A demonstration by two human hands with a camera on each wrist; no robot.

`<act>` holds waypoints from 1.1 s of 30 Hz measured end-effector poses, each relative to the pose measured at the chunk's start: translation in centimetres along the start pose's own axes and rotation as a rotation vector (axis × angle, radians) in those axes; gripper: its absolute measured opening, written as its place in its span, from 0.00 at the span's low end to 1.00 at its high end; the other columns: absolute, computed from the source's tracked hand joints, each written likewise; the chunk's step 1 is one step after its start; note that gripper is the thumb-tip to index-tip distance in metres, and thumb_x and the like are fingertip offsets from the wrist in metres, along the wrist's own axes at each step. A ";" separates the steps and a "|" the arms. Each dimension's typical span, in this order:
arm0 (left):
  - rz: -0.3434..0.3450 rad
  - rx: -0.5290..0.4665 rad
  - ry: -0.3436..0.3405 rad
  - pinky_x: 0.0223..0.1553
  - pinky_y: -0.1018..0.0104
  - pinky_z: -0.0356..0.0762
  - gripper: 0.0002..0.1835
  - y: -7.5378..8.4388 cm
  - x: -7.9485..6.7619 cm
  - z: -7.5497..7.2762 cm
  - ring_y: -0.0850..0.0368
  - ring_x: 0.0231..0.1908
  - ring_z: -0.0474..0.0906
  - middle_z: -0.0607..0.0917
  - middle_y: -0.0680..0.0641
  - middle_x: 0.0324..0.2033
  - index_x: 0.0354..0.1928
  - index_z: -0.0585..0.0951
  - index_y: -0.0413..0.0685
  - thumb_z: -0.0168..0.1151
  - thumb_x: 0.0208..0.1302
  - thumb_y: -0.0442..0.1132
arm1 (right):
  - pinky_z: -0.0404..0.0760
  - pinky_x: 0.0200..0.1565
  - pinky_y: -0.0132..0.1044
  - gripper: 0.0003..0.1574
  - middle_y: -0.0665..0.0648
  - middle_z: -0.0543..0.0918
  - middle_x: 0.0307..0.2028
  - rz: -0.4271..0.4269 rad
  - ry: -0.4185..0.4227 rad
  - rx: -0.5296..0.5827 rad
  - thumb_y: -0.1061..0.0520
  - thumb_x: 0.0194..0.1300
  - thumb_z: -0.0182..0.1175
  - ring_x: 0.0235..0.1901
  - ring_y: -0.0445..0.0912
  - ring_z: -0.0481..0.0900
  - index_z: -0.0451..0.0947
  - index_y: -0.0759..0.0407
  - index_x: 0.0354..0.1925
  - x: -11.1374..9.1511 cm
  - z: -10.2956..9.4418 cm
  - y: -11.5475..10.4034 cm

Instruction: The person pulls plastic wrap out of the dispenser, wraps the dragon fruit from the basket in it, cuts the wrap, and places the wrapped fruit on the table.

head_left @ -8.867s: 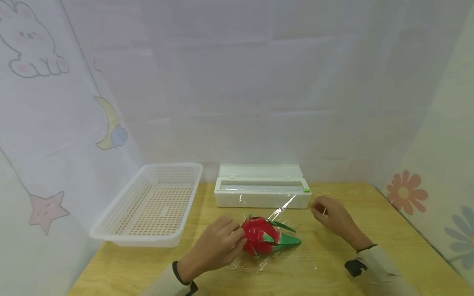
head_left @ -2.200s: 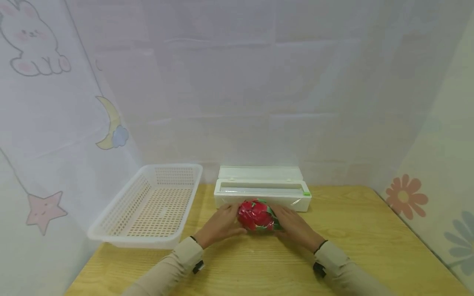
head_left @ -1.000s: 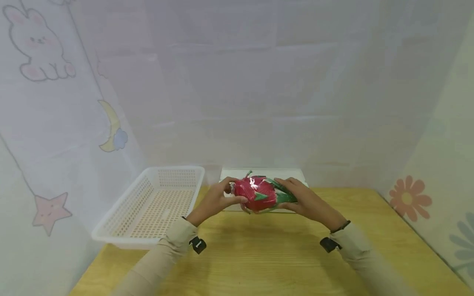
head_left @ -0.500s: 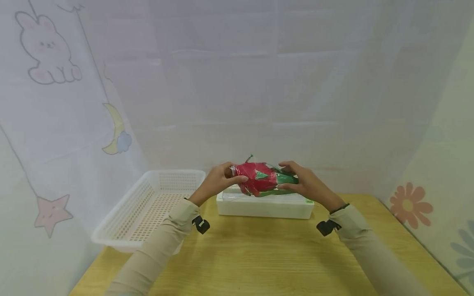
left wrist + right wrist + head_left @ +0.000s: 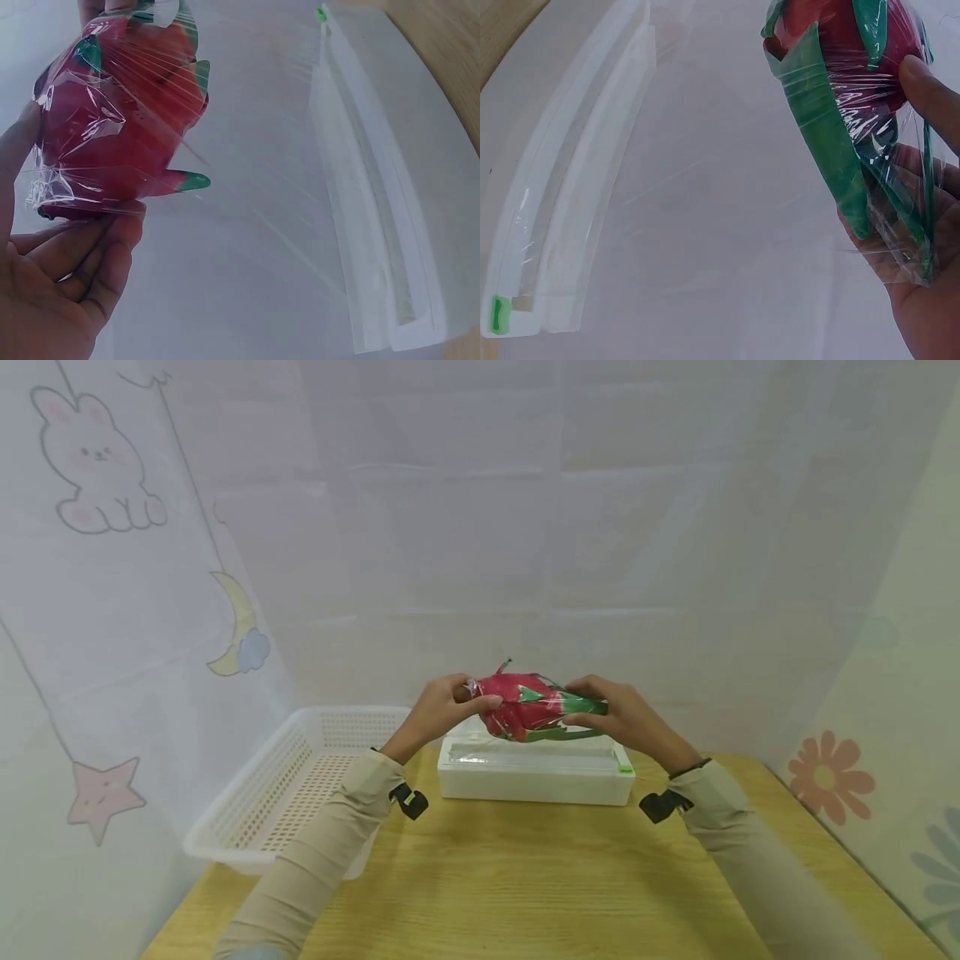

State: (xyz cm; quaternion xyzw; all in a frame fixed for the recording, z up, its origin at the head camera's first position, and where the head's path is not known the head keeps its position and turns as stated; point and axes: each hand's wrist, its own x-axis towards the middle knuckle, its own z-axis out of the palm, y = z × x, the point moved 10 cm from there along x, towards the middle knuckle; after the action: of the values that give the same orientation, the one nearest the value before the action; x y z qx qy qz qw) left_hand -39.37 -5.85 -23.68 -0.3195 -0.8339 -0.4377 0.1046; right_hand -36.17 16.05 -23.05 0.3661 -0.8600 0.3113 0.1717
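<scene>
A red dragon fruit (image 5: 521, 700) with green leaf tips hangs above the table, wrapped in clear plastic film. My left hand (image 5: 437, 714) grips its rounded end, thumb in front and fingers behind. At the leafy end my right hand (image 5: 630, 720) holds it between thumb and fingers. The left wrist view shows the film bunched and shiny round the fruit (image 5: 120, 120). In the right wrist view the long green leaves (image 5: 821, 127) lie under the film against the palm. Below and behind the fruit stands a white cling film box (image 5: 536, 785) with a green slider at its right end.
To the left stands a white perforated plastic basket (image 5: 225, 839), partly behind my left forearm. Both rest on a wooden table (image 5: 510, 885). A pale patterned cloth (image 5: 487, 543) hangs as a backdrop behind and at the sides.
Earlier the fruit lay on film on the table; then it was wrapped and both hands lifted it. Over the last second it has risen further, uncovering the box below.
</scene>
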 end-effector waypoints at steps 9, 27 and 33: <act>-0.013 -0.042 0.011 0.33 0.67 0.74 0.26 0.9 0.3 -0.6 0.56 0.29 0.84 0.89 0.51 0.27 0.39 0.82 0.42 0.67 0.62 0.61 | 0.83 0.45 0.50 0.27 0.62 0.84 0.50 0.003 -0.010 -0.039 0.58 0.64 0.69 0.45 0.52 0.84 0.76 0.67 0.58 0.3 -0.8 -0.3; -0.021 -0.010 0.035 0.27 0.67 0.70 0.20 3.3 0.6 -1.9 0.60 0.25 0.80 0.89 0.50 0.26 0.33 0.82 0.42 0.67 0.64 0.54 | 0.81 0.39 0.40 0.20 0.58 0.86 0.44 0.022 -0.036 -0.048 0.58 0.68 0.65 0.36 0.45 0.80 0.80 0.66 0.55 0.4 -2.6 -2.2; -0.019 0.000 0.037 0.29 0.65 0.78 0.20 4.3 0.5 -2.3 0.58 0.28 0.85 0.89 0.49 0.26 0.33 0.82 0.40 0.68 0.64 0.53 | 0.79 0.36 0.34 0.17 0.55 0.87 0.41 -0.006 -0.027 -0.061 0.60 0.67 0.65 0.33 0.45 0.78 0.81 0.64 0.53 0.3 -3.4 -3.5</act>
State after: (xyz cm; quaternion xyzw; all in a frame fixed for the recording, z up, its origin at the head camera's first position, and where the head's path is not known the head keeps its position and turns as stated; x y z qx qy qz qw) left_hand -37.33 -5.67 -19.24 -0.3033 -0.8349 -0.4444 0.1158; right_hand -33.55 16.29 -18.92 0.3674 -0.8703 0.2793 0.1719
